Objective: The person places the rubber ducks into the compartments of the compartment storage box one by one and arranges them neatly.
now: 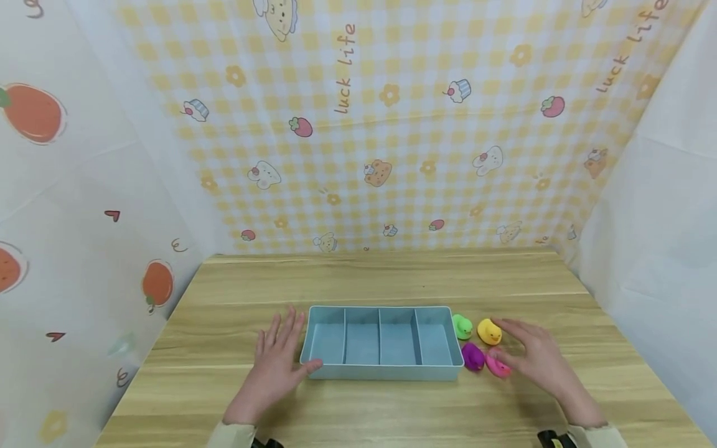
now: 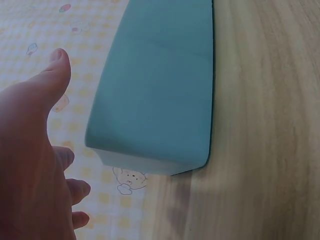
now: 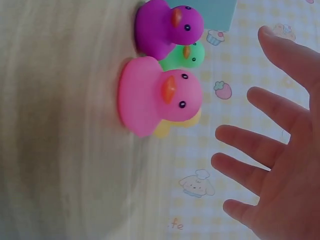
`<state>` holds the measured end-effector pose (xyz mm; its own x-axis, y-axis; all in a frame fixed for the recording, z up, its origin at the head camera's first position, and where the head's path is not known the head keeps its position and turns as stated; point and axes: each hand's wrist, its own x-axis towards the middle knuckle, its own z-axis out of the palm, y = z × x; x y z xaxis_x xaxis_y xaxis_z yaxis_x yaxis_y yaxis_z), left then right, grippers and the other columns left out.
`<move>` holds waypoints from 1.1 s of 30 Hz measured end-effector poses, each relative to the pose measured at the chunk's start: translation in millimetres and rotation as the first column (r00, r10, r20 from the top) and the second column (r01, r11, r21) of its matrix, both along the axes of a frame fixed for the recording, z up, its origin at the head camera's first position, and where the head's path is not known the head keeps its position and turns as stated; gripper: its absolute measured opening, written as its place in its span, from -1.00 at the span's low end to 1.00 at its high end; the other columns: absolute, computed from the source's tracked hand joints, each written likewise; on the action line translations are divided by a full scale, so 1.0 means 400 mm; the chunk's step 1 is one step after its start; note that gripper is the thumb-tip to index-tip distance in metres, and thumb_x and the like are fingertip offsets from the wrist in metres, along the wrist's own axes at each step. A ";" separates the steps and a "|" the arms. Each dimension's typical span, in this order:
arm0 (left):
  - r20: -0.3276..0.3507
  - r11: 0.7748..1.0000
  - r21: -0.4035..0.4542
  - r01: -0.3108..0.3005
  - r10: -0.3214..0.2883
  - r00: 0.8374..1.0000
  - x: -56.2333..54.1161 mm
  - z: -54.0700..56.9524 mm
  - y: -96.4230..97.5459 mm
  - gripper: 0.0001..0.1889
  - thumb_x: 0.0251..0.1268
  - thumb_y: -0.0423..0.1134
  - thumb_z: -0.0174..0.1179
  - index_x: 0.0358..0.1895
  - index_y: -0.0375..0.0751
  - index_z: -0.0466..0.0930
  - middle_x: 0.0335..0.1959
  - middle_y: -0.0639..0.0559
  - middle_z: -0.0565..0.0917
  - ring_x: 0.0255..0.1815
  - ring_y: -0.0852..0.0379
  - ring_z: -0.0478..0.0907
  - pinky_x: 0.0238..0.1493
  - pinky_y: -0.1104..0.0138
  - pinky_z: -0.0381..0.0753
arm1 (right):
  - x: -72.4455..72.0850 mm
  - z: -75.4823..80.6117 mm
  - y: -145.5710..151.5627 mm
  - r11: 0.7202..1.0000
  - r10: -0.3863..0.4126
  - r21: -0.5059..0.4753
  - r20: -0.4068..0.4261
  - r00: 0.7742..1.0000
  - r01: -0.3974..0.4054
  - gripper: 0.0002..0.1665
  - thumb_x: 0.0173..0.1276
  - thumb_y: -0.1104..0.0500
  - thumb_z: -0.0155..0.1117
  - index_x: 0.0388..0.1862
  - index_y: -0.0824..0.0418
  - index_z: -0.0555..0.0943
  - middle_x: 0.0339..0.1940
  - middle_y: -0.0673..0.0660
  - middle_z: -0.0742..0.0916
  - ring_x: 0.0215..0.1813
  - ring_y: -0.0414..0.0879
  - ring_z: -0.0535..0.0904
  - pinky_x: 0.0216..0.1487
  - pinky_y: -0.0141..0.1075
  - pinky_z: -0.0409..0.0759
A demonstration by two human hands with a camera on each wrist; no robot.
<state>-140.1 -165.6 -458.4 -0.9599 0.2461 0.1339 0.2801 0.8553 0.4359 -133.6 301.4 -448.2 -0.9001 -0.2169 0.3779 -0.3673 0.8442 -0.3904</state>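
A blue-green tray (image 1: 384, 372) with several compartments stands in the middle of the table. At its left end is my left hand (image 1: 276, 366), fingers spread, thumb over the near left corner in the head view. Right of the tray sit rubber ducks: a green duck (image 1: 462, 327), a yellow duck (image 1: 490, 333), a purple duck (image 1: 473, 357) and a pink duck (image 1: 498, 363). My right hand (image 1: 536, 358) hovers beside the yellow and pink ones, its fingers extended and holding nothing. The right wrist view has the pink duck (image 3: 150, 97) nearest, largely hiding the yellow one.
The wooden table (image 1: 381, 414) runs back to a yellow checked cloth (image 1: 386, 143) with cartoon prints. White cloth (image 1: 650, 205) hangs along the right side, and fruit-printed cloth (image 1: 84, 205) along the left.
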 end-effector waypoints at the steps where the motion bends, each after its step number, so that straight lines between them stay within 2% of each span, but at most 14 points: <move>1: 0.002 1.000 0.000 0.001 -0.001 1.000 0.001 -0.002 0.001 -0.01 0.15 0.19 0.23 0.53 -0.14 -0.08 0.56 -0.17 -0.11 0.53 -0.36 -0.27 0.35 -0.38 -0.28 | 0.001 -0.003 0.001 1.000 0.007 -0.005 -0.014 1.000 -0.007 -0.33 -0.04 0.10 0.56 0.09 0.29 0.61 -0.01 0.33 0.70 0.01 0.32 0.60 0.01 0.27 0.46; 5: -0.003 1.000 0.011 0.010 -0.010 1.000 0.003 -0.007 0.005 0.00 0.15 0.20 0.23 0.52 -0.23 -0.05 0.55 -0.22 -0.06 0.52 -0.36 -0.24 0.36 -0.38 -0.26 | 0.009 -0.013 0.005 1.000 0.018 -0.025 -0.021 1.000 -0.019 -0.41 -0.05 0.17 0.56 0.01 0.32 0.64 -0.09 0.28 0.74 -0.07 0.27 0.65 -0.05 0.21 0.55; 10: -0.014 1.000 0.005 0.014 -0.014 1.000 0.004 -0.014 0.007 0.04 0.12 0.27 0.20 0.51 -0.27 -0.05 0.54 -0.24 -0.03 0.52 -0.36 -0.21 0.36 -0.37 -0.21 | 0.018 -0.021 0.011 0.997 -0.011 -0.071 0.096 0.995 0.018 -0.43 0.01 0.15 0.53 0.04 0.31 0.63 -0.05 0.31 0.71 0.01 0.33 0.59 0.00 0.27 0.49; 15: -0.002 1.000 0.005 0.012 -0.012 1.000 0.004 -0.024 0.011 0.06 0.11 0.30 0.18 0.52 -0.23 -0.09 0.55 -0.19 -0.07 0.53 -0.32 -0.23 0.38 -0.35 -0.19 | 0.022 -0.034 0.018 0.993 -0.022 -0.108 0.205 0.978 0.045 -0.45 0.08 0.14 0.49 0.07 0.28 0.60 0.03 0.29 0.68 0.06 0.31 0.58 0.03 0.24 0.51; 20: 0.016 1.000 0.008 0.011 -0.011 1.000 0.012 -0.032 0.016 0.06 0.12 0.31 0.17 0.52 -0.27 -0.09 0.55 -0.19 -0.08 0.52 -0.34 -0.21 0.39 -0.33 -0.18 | 0.023 -0.051 0.023 0.988 -0.024 -0.138 0.282 0.959 0.066 -0.37 0.05 0.06 0.51 0.10 0.26 0.58 0.08 0.28 0.66 0.10 0.30 0.56 0.06 0.24 0.49; 23: 0.026 1.000 0.006 0.017 -0.017 1.000 0.016 -0.033 0.017 0.06 0.14 0.30 0.15 0.52 -0.29 -0.10 0.55 -0.21 -0.07 0.52 -0.36 -0.20 0.39 -0.33 -0.17 | 0.024 -0.064 0.026 0.984 -0.027 -0.160 0.304 0.952 0.079 -0.36 0.01 0.07 0.52 0.10 0.24 0.58 0.08 0.28 0.66 0.13 0.31 0.54 0.09 0.27 0.45; 26: 0.041 1.000 0.001 0.017 -0.017 0.999 0.017 -0.031 0.016 0.04 0.16 0.27 0.16 0.52 -0.27 -0.13 0.56 -0.17 -0.10 0.53 -0.34 -0.23 0.39 -0.33 -0.18 | 0.023 -0.076 0.028 0.982 -0.015 -0.174 0.296 0.955 0.069 -0.37 -0.01 0.14 0.53 0.09 0.25 0.59 0.05 0.29 0.67 0.12 0.31 0.54 0.10 0.26 0.45; 33: 0.018 1.000 0.000 0.026 -0.026 0.999 0.011 -0.030 0.016 0.03 0.16 0.26 0.16 0.52 -0.26 -0.10 0.55 -0.17 -0.07 0.51 -0.37 -0.19 0.38 -0.34 -0.17 | 0.021 -0.089 0.037 0.985 -0.036 -0.153 0.292 0.956 0.084 -0.40 -0.04 0.13 0.55 0.05 0.15 0.62 0.01 0.20 0.70 0.04 0.16 0.60 -0.01 -0.14 0.60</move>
